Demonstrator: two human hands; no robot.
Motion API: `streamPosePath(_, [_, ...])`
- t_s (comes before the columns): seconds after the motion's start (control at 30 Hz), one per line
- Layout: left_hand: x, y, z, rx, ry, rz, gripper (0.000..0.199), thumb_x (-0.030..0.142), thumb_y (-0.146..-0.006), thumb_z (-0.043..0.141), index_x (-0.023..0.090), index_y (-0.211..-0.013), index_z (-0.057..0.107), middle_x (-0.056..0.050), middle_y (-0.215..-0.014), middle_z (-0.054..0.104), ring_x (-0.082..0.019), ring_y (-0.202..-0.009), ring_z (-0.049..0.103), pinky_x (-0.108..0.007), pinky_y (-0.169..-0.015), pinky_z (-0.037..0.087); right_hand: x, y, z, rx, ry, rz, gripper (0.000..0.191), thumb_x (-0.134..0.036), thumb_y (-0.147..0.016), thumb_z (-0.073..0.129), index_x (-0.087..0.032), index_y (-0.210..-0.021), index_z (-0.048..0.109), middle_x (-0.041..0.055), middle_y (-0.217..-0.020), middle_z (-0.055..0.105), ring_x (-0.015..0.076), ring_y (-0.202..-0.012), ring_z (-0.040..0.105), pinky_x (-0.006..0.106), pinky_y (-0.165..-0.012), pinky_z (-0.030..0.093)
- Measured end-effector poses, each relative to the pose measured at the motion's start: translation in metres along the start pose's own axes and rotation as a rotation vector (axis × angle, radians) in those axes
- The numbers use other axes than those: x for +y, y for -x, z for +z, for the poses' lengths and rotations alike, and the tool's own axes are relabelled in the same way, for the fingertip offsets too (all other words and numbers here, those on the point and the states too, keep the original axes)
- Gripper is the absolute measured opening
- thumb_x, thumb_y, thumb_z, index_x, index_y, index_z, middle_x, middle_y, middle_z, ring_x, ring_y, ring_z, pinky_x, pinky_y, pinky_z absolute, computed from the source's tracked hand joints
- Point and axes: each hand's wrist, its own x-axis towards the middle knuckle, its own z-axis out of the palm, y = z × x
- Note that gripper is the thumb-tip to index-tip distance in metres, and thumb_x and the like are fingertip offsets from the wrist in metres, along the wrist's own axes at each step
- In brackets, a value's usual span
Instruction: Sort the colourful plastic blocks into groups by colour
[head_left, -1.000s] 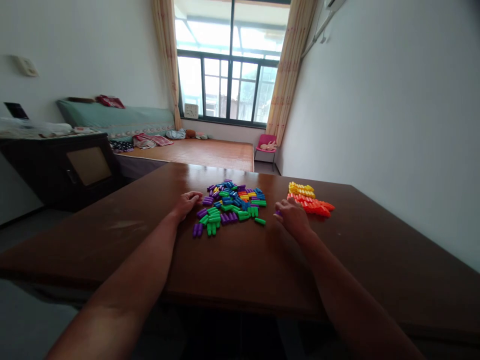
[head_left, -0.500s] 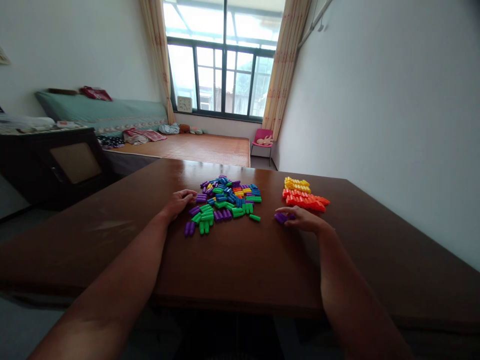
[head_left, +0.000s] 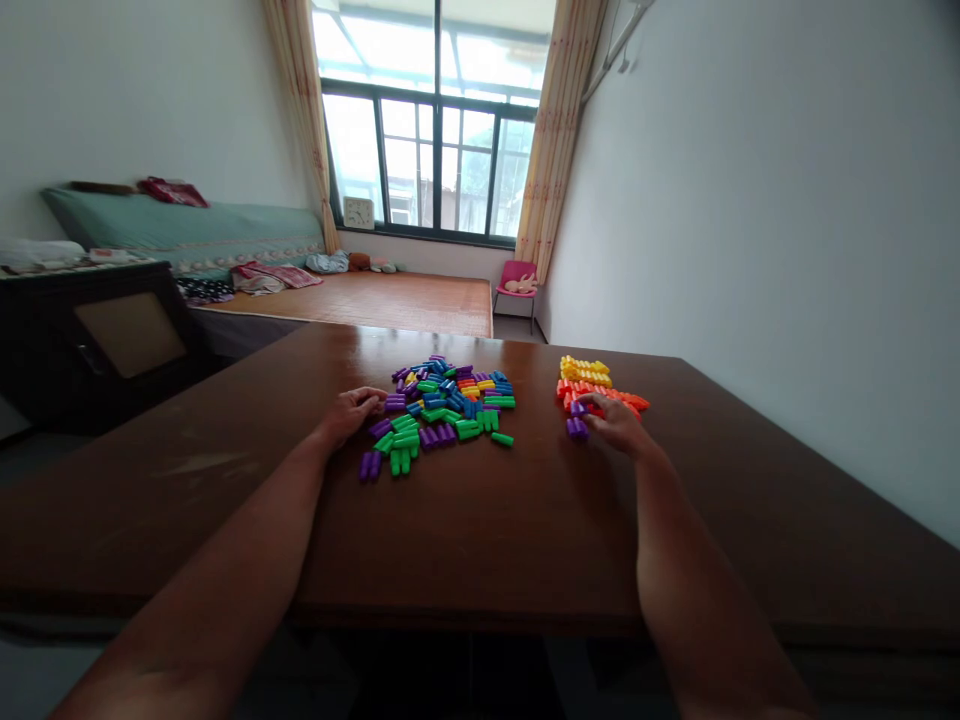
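purple piece (head_left: 577,409) in the narrow, pinching grip of right hand (head_left: 615,423); left hand (head_left: 355,410) by the pile (head_left: 442,414), closure unclear

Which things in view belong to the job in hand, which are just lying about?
Job, apparently:
mixed coloured pieces near left hand
purple pieces at right hand
orange pieces
yellow pieces

Lying about:
clock
pink chair
cloths on bed

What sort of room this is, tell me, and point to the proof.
Most likely a bedroom in a home: a broad bed stands by a curtained window, and a pink chair holds what looks like a soft toy.
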Motion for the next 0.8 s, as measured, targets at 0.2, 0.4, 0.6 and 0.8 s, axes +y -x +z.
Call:
streamPosePath(0.2, [0.004, 0.003, 0.002, 0.014, -0.024, 0.016, 0.04, 0.05, -0.063, 0.07, 0.017, -0.086, 0.073, -0.005, -0.076, 0.073, -0.02, -0.073, 0.067, -0.033, -0.071, 0.054, 0.002, 0.003, 0.011, -0.168, -0.066, 0.042, 0.043, -0.015, -0.074, 0.059, -0.021, -0.116, 0.063, 0.0041, -0.093, 0.071, 0.0204, -0.084, 0.066, 0.035, -0.083, 0.05])
streamPosePath(0.4, [0.002, 0.003, 0.0, 0.001, -0.132, 0.083, 0.039, 0.047, -0.07, 0.062, 0.015, -0.089, 0.071, -0.003, -0.069, 0.069, -0.017, -0.064, 0.062, -0.029, -0.062, 0.051, -0.015, -0.002, 0.008, 0.091, -0.066, -0.07, 0.038, -0.021, -0.075, 0.061, -0.02, -0.113, 0.066, 0.0106, -0.114, 0.067, 0.0248, -0.097, 0.065, 0.04, -0.09, 0.049])
streamPosePath(0.6, [-0.003, -0.001, 0.0, -0.004, -0.363, 0.18, 0.036, 0.04, -0.075, 0.051, 0.015, -0.092, 0.07, -0.001, -0.062, 0.066, -0.016, -0.056, 0.058, -0.027, -0.056, 0.047, -0.082, 0.009, 0.06, 0.057, -0.123, -0.251, 0.024, -0.029, -0.088, 0.05, -0.02, -0.103, 0.067, 0.0066, -0.095, 0.071, 0.0182, -0.077, 0.066, 0.032, -0.073, 0.052])
streamPosePath(0.8, [0.0, 0.003, 0.002, -0.001, -0.339, 0.208, 0.029, 0.033, -0.076, 0.051, 0.014, -0.088, 0.07, -0.003, -0.066, 0.067, -0.016, -0.061, 0.061, -0.027, -0.061, 0.049, -0.166, 0.036, 0.107, -0.138, -0.029, -0.592, 0.031, -0.022, -0.092, 0.047, -0.023, -0.121, 0.06, 0.0072, -0.117, 0.065, 0.0209, -0.108, 0.056, 0.036, -0.094, 0.045])
